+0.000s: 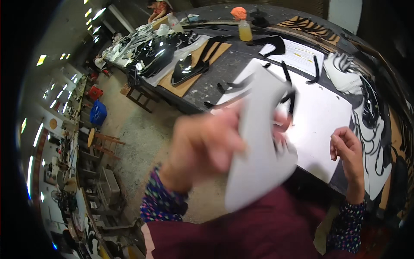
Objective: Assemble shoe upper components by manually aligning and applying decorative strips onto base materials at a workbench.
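Worktable (225,64), cut pieces (183,74) and stool (91,137) show a workshop.

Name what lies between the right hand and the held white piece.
In the head view, only bare white board shows between the right hand and the white piece.

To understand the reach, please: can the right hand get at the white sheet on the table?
Probably yes: the right hand looks empty and near the white sheet, with nothing visible between; the left hand holds the pale piece, farther left.

Worn grey floor (142,129), wooden stool (92,137), bright lights (38,134)
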Tool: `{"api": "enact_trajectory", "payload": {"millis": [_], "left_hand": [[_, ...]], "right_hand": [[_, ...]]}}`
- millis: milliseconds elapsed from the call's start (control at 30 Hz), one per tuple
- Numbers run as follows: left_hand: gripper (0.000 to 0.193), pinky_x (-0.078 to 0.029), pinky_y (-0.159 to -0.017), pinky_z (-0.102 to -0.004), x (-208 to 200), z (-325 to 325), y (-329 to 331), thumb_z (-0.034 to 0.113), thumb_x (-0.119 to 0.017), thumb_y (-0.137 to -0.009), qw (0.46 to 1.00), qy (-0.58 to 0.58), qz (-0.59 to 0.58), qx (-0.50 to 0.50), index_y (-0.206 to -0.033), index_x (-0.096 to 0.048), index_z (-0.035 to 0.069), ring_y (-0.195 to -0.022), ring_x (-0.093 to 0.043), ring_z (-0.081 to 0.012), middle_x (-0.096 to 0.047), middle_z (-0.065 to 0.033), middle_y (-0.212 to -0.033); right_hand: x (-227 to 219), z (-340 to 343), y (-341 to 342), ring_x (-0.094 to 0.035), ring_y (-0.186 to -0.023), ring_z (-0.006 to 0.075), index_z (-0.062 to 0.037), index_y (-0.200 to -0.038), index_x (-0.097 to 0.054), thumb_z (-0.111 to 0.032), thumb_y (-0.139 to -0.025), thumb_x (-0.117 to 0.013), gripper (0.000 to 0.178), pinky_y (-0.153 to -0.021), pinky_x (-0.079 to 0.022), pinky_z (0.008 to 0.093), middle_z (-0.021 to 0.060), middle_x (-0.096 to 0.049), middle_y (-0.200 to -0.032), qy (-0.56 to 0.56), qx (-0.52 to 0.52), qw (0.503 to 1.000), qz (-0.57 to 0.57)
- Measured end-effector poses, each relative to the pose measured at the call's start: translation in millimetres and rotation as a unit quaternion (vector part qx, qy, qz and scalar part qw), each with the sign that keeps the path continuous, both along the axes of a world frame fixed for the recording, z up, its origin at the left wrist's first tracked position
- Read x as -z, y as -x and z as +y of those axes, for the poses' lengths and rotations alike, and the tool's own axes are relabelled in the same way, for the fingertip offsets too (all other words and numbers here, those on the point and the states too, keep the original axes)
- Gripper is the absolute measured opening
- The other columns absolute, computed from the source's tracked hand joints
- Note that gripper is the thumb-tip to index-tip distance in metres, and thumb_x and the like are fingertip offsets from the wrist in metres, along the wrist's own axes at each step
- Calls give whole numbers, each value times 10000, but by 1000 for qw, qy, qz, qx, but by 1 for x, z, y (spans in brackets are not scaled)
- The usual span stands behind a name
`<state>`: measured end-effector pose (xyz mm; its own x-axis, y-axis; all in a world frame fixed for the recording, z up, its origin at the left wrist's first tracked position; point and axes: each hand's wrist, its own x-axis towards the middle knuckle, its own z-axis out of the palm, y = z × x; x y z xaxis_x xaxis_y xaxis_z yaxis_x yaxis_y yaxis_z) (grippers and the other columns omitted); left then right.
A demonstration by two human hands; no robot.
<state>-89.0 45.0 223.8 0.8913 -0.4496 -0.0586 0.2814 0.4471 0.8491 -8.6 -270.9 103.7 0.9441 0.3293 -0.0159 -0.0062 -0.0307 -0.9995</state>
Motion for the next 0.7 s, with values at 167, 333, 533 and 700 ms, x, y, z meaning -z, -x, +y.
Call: {"api": "enact_trajectory", "payload": {"millis": [167, 333, 533, 700], "left_hand": [[576, -440, -992, -513, -55, 99, -95, 147, -503, -749, 901, -220, -259, -270, -1280, -472, -73, -1109, -598, -331, -612, -215, -1205], [463, -415, -562, -264, -87, 178, -216, 3, -598, -690, 715, -462, -398, -344, -1147, -540, 44, -643, -516, -128, -544, -28, -775], [752, -394, -957, -522, 52, 257, -292, 89, -564, -692, 485, -749, -276, -358, -1418, -457, 254, -1110, -610, -375, -668, -171, -1155], [594, -460, -935, -496, 218, 375, -239, 134, -563, -818, 457, -835, -218, -214, -1397, -503, 249, -1206, -546, -294, -567, -82, -1287]], "right_hand": [[64, -18, -16, -497, -567, 58, -56, -939, -560, -147, -966, -580, 97, -505, -404, 187, -4, -546, -703, 72, 51, 994, 60], [89, -24, -8, -471, -522, 46, -63, -930, -539, -140, -971, -573, 93, -463, -363, 168, -11, -538, -688, 96, 77, 988, 99], [95, -25, 2, -464, -492, 41, -60, -946, -529, -116, -973, -572, 76, -433, -341, 163, 0, -549, -678, 82, 157, 978, 107], [95, -1, -1, -464, -497, 38, -50, -960, -557, -117, -966, -593, 77, -436, -341, 167, 12, -576, -711, 113, 139, 981, 73]]}}
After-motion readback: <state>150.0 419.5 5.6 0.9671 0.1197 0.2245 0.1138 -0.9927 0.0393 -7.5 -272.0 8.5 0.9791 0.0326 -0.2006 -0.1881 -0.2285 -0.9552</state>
